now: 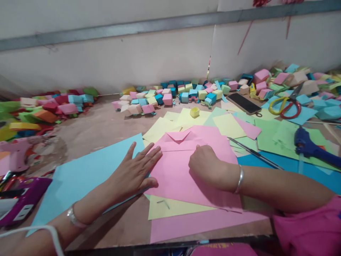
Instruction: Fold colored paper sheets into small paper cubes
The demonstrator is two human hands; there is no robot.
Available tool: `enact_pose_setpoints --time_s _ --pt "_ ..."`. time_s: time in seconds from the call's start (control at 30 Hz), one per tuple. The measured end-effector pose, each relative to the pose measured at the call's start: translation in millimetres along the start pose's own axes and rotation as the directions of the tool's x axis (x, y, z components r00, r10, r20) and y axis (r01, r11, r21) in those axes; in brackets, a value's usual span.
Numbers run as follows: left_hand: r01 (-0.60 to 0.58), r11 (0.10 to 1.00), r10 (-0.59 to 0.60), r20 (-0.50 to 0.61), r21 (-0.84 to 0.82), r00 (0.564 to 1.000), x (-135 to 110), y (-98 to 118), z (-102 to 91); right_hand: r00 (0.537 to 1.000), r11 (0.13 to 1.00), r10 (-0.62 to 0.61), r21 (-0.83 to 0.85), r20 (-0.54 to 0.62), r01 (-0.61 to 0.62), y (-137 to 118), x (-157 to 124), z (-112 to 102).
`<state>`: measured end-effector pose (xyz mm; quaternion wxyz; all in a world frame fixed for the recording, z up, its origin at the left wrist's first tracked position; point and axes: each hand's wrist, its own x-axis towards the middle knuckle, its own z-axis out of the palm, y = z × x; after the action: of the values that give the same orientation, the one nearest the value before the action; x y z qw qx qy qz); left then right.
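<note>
A pink sheet of paper point(173, 170) lies in front of me, with a folded band and a small triangular flap along its far edge. My left hand point(135, 169) rests flat with fingers spread, its fingertips on the left side of the pink sheet and the rest over a light blue sheet point(98, 167). My right hand point(206, 165) is curled into a fist and presses on the pink sheet at the right part of the fold line. Its palm side is hidden, and nothing shows between the fingers. Beneath the pink sheet, yellow paper point(170, 209) and another pink sheet point(186, 227) stick out.
A craft knife point(255, 153), a blue glue gun point(311, 145), scissors point(286, 106) and a phone point(244, 103) lie to the right. Small folded paper boxes point(167, 99) line the wall. At the left are a pink glue gun point(14, 154) and a purple device point(25, 199).
</note>
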<state>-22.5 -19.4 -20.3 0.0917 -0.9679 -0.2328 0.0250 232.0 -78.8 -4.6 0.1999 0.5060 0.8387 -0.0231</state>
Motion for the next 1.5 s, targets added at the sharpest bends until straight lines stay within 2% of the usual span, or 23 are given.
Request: enact_pose_setpoints --time_s 0.17,0.27,0.43,0.5,0.63,0.77,0.87,0.97,1.07,1.13,1.17,1.2,1.23,1.27,1.3,1.43,1.5 --pt "0.089 0.995 -0.089 -0.003 0.036 0.996 -8 18 -1.3 0.993 0.996 0.069 0.062 -0.092 -0.063 -2 4 8" --pt "0.184 0.983 -0.185 0.05 0.023 0.982 -6 26 -3.9 0.995 0.998 0.057 0.031 -0.081 -0.054 -3 3 8" --pt "0.376 0.926 -0.359 0.214 -0.042 0.908 9 41 -14.1 1.0 0.996 0.018 -0.088 -0.024 -0.02 -5 1 6" --pt "0.404 0.914 -0.389 0.207 -0.034 0.898 20 51 -17.2 1.0 0.994 0.018 -0.111 -0.013 -0.019 -6 1 6" --pt "0.436 0.9 -0.433 0.106 -0.013 0.895 37 69 -20.1 1.0 0.99 0.009 -0.142 0.008 -0.008 -7 2 7" --pt "0.445 0.895 -0.445 0.085 0.017 0.891 37 69 -22.4 1.0 0.987 0.012 -0.161 0.022 -0.008 -7 4 8" --pt "0.467 0.884 -0.466 0.097 0.012 0.88 33 64 -24.0 0.999 0.993 0.042 -0.114 0.001 -0.042 -7 0 5" --pt "0.439 0.898 -0.437 0.081 -0.019 0.896 38 64 -25.7 0.995 0.996 0.077 -0.042 -0.068 -0.08 -3 -8 -6" --pt "0.397 0.917 -0.393 0.069 -0.045 0.917 47 65 -27.9 0.977 0.991 0.12 -0.041 -0.178 -0.129 9 -12 -20" --pt "0.375 0.925 -0.372 0.056 -0.069 0.927 50 62 -28.6 0.935 0.978 0.184 -0.036 -0.303 -0.204 20 -8 -25" --pt "0.356 0.93 -0.354 0.045 -0.085 0.934 51 59 -28.2 0.902 0.97 0.218 -0.014 -0.371 -0.241 27 -3 -26" --pt "0.335 0.936 -0.334 0.03 -0.102 0.942 50 56 -27.1 0.85 0.962 0.26 0.049 -0.458 -0.268 33 3 -25" --pt "0.312 0.943 -0.312 0.016 -0.119 0.95 50 52 -25.3 0.804 0.957 0.288 0.121 -0.52 -0.264 39 9 -22" --pt "0.288 0.948 -0.29 0.004 -0.133 0.957 50 47 -22.7 0.795 0.957 0.289 0.192 -0.533 -0.219 44 15 -19" --pt "0.268 0.953 -0.272 -0.008 -0.143 0.962 50 43 -19.5 0.804 0.953 0.277 0.258 -0.526 -0.159 48 21 -15" --pt "0.229 0.961 -0.246 -0.107 -0.155 0.963 50 31 -3.4 0.848 0.936 0.217 0.35 -0.484 -0.04 51 33 1" --pt "0.221 0.962 -0.247 -0.169 -0.16 0.954 50 27 2.7 0.851 0.872 0.228 0.487 -0.472 0.037 48 35 6"
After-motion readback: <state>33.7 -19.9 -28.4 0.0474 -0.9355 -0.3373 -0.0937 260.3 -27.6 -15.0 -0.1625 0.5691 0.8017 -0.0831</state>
